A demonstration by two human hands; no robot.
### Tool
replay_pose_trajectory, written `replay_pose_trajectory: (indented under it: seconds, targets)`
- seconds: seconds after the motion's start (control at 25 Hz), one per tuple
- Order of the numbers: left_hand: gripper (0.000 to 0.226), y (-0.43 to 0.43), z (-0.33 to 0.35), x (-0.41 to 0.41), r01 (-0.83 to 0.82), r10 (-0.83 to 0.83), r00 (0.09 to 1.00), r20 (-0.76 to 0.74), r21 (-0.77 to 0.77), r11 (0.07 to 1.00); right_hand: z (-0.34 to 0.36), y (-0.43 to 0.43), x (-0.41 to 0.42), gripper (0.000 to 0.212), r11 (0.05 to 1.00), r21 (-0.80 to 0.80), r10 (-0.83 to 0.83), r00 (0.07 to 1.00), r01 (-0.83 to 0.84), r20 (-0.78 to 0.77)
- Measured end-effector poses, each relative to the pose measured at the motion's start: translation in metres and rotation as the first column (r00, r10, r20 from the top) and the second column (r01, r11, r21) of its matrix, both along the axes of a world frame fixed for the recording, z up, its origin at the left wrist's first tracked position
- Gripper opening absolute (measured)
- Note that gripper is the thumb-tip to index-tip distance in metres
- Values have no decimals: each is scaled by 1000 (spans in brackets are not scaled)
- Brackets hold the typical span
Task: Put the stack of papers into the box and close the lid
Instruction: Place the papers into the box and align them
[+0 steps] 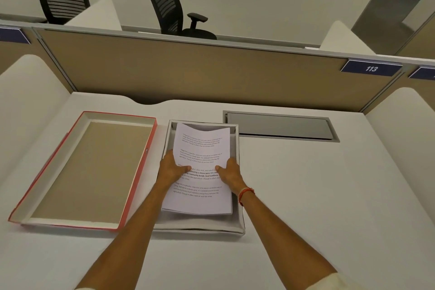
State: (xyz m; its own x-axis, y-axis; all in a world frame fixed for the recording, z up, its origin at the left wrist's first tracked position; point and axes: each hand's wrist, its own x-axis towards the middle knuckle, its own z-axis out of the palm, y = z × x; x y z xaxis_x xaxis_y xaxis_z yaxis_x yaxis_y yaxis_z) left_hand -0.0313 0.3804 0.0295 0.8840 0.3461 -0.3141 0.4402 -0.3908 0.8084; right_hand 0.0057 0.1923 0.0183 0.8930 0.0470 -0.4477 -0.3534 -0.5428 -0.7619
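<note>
A stack of printed white papers (201,148) hangs over the open white box (238,200) in the middle of the desk, its far edge sagging down into the box. My left hand (171,168) grips the stack's left edge, thumb on top. My right hand (231,172), with a red thread at the wrist, grips the right edge the same way. The red-edged lid (80,172) lies upside down on the desk just left of the box, its brown inside facing up.
A grey cable hatch (280,126) is set into the desk right of the box. A tan partition (200,70) closes the back, with white side dividers left and right. Two black office chairs (169,0) stand beyond it.
</note>
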Motion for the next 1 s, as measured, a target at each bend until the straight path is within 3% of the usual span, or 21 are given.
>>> replay_pose_trajectory:
  seconds: [0.56,0.84,1.0]
  targets:
    - [64,0,-14,-3,-34,33,999,-14,-60,998,-6,-6,5,49,1000,-21,22,998,-23,-64]
    - [62,-11,-12,-10,-138,136,990,30,53,989,-8,4,-1,47,984,-175,8,994,12,110]
    - [64,-9,-10,-13,-118,119,993,-7,110,987,-7,9,-11,44,976,-209,-18,979,62,205]
